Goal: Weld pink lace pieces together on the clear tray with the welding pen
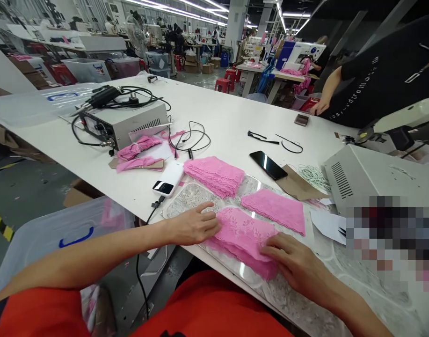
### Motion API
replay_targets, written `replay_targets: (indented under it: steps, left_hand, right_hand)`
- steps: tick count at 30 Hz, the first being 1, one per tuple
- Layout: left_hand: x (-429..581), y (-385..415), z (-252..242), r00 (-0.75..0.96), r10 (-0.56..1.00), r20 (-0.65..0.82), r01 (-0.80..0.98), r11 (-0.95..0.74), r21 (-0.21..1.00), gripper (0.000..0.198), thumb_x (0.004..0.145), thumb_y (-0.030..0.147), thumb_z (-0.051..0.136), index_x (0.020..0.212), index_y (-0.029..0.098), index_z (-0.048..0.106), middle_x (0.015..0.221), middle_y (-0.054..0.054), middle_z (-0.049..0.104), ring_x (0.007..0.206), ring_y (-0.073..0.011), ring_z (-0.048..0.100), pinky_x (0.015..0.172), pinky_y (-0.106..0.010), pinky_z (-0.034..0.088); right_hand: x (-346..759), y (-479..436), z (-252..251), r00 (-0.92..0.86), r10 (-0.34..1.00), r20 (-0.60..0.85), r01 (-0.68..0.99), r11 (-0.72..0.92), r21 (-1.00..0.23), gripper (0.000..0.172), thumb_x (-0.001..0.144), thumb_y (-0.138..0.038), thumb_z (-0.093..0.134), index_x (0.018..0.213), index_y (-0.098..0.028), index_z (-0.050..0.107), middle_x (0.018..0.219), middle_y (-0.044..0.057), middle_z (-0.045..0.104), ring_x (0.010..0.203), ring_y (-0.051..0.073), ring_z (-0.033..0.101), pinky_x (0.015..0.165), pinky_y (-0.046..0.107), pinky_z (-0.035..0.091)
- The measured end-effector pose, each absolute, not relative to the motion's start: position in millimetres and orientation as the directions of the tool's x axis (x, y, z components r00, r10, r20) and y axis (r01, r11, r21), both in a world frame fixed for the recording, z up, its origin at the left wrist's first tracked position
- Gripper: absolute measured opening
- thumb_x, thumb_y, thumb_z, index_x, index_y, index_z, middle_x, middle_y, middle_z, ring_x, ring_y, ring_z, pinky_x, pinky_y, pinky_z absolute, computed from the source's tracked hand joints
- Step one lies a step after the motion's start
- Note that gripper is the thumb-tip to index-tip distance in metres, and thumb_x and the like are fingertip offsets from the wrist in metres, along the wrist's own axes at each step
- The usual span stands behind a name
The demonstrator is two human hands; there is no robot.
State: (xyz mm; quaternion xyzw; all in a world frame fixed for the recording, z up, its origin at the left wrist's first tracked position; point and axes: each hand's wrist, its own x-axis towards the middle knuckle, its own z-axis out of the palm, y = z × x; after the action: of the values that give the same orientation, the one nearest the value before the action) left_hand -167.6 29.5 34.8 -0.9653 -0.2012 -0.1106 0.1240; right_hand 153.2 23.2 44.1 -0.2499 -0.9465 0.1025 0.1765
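Note:
A stack of pink lace pieces (245, 234) lies at the table's near edge, on a clear patterned mat (196, 196). My left hand (196, 225) touches the stack's left end, its fingers curled together; whether they pinch any lace is hidden. At the right end my right hand (287, 255) has its fingers bent over the lace edge, thumb out of sight beneath. Just beyond lie a thicker pink lace stack (216, 174) and, to its right, a thinner pink stack (275, 208).
A white power bank (168, 178) with a cable is at the left, near a grey control box (130, 121). A black phone (268, 164) and brown card (300, 182) lie beyond the stacks. A machine (379, 178) stands right. A person (386, 75) leans at the far side.

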Motion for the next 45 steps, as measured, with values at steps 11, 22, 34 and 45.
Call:
replay_targets:
  steps: [11, 22, 34, 45]
  left_hand:
    - [-191, 132, 52, 0.492, 0.809, 0.321, 0.790, -0.570, 0.227, 0.022, 0.091, 0.020, 0.054, 0.103, 0.016, 0.072, 0.109, -0.011, 0.069, 0.101, -0.0222, 0.062, 0.092, -0.037, 0.046]
    - [-192, 180, 44, 0.510, 0.834, 0.212, 0.775, -0.552, 0.308, 0.018, 0.086, 0.017, 0.056, 0.086, 0.018, 0.074, 0.098, -0.004, 0.071, 0.090, -0.0153, 0.064, 0.084, -0.026, 0.044]
    - [-174, 172, 50, 0.474, 0.854, 0.213, 0.821, -0.517, 0.244, 0.026, 0.085, 0.038, 0.065, 0.101, 0.019, 0.070, 0.108, -0.008, 0.066, 0.102, -0.0225, 0.061, 0.090, -0.036, 0.041]
    - [-179, 175, 60, 0.404, 0.846, 0.348, 0.882, -0.461, 0.097, 0.032, 0.084, 0.009, 0.049, 0.106, 0.016, 0.070, 0.106, -0.010, 0.069, 0.102, -0.0234, 0.060, 0.093, -0.040, 0.038]
  right_hand:
    - [72, 141, 54, -0.540, 0.785, 0.304, 0.595, 0.611, -0.522, 0.020, 0.087, -0.027, 0.056, 0.100, -0.022, 0.070, 0.096, 0.007, 0.069, 0.078, 0.018, 0.064, 0.071, 0.034, 0.053]
    - [38, 195, 37, -0.486, 0.863, 0.135, 0.641, 0.458, -0.617, 0.017, 0.079, -0.028, 0.055, 0.079, -0.021, 0.070, 0.083, 0.004, 0.070, 0.076, 0.018, 0.062, 0.074, 0.032, 0.046]
    - [40, 200, 47, -0.507, 0.862, 0.002, 0.618, 0.365, -0.697, 0.028, 0.078, -0.042, 0.052, 0.074, -0.019, 0.068, 0.070, 0.002, 0.067, 0.065, 0.015, 0.054, 0.062, 0.030, 0.039]
    - [69, 188, 90, -0.510, 0.843, 0.170, 0.569, 0.479, -0.669, 0.022, 0.083, -0.038, 0.051, 0.077, -0.020, 0.062, 0.080, 0.003, 0.065, 0.075, 0.016, 0.056, 0.071, 0.030, 0.043]
